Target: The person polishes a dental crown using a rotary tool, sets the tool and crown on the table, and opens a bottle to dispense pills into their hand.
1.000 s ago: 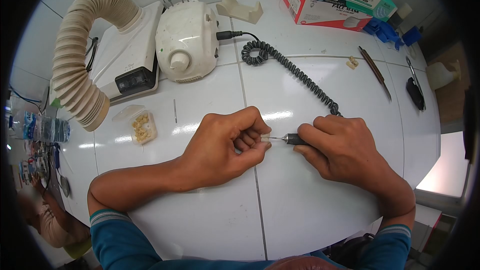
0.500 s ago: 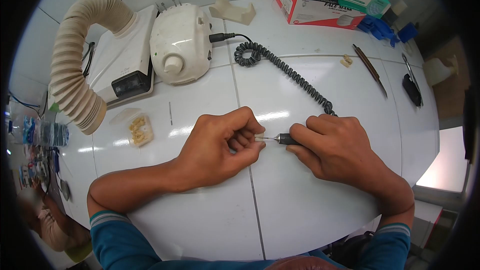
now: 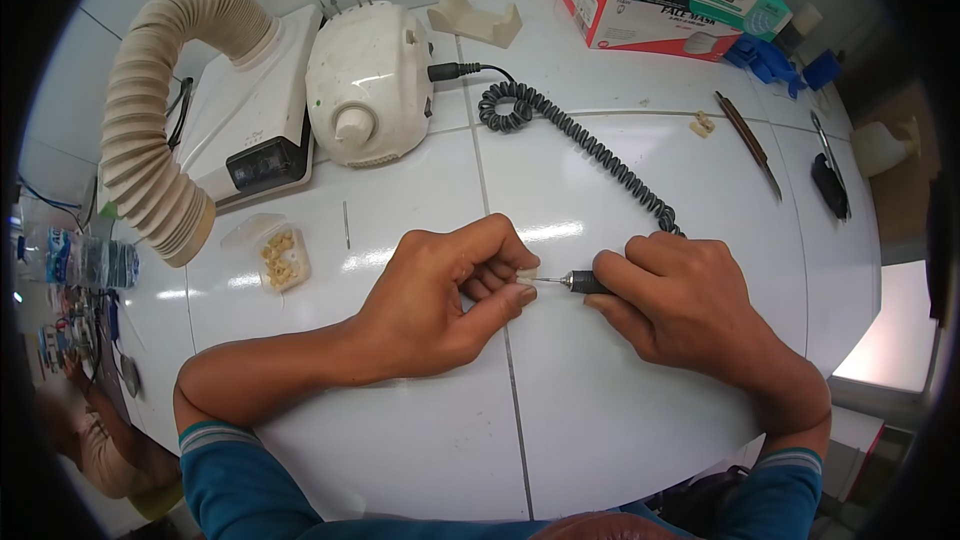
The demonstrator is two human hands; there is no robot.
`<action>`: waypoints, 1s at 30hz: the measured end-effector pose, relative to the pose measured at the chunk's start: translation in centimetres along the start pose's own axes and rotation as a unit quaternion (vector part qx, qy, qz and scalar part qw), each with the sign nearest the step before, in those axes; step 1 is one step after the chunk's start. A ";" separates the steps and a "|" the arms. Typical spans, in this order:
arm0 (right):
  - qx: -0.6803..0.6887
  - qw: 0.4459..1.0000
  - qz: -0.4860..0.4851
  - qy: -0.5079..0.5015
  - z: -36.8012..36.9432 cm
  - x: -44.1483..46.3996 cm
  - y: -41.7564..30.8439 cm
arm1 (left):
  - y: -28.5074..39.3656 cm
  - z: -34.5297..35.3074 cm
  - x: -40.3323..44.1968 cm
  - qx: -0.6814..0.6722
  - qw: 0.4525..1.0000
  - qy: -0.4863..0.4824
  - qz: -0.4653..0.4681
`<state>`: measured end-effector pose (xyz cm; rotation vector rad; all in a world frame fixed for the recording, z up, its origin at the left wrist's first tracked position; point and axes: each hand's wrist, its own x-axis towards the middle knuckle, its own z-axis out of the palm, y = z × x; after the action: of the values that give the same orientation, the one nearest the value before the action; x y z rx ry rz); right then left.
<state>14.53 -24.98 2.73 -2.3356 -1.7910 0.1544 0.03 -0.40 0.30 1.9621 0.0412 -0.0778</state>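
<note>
Barely shifted: left hand (image 3: 430, 290), pinching pale piece (image 3: 527, 274) at its right edge, near handpiece (image 3: 584, 282) gripped by right hand (image 3: 685, 298)

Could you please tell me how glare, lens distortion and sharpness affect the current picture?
Head view: white glare streaks on the glossy tabletop, to either side of the left hand; head view: strong wide-angle distortion, with dark rounded corners framing the scene; head view: the pale piece held in that hand shows too small for fine detail.
</note>
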 end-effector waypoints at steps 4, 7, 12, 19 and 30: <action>-0.001 1.000 0.004 0.008 0.2 0.0 -0.1 | -0.1 0.0 0.0 -0.006 1.000 -0.004 -0.003; 0.000 1.000 -0.008 0.010 0.2 0.0 0.0 | -0.1 0.0 0.0 -0.010 1.000 -0.003 0.000; -0.001 1.000 -0.013 0.018 0.3 0.0 0.1 | 0.0 0.0 -0.1 -0.006 1.000 0.003 -0.003; 0.018 0.999 0.004 0.044 0.5 -0.2 0.3 | -0.2 0.1 0.1 -0.061 0.998 0.009 -0.029; -0.002 0.999 -0.004 0.034 0.6 -0.2 0.2 | -0.1 0.1 -0.1 -0.070 0.997 0.005 -0.022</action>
<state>14.59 -25.14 2.08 -2.3062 -1.7703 0.0688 -0.05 -0.42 0.14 1.8207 0.0942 -0.0923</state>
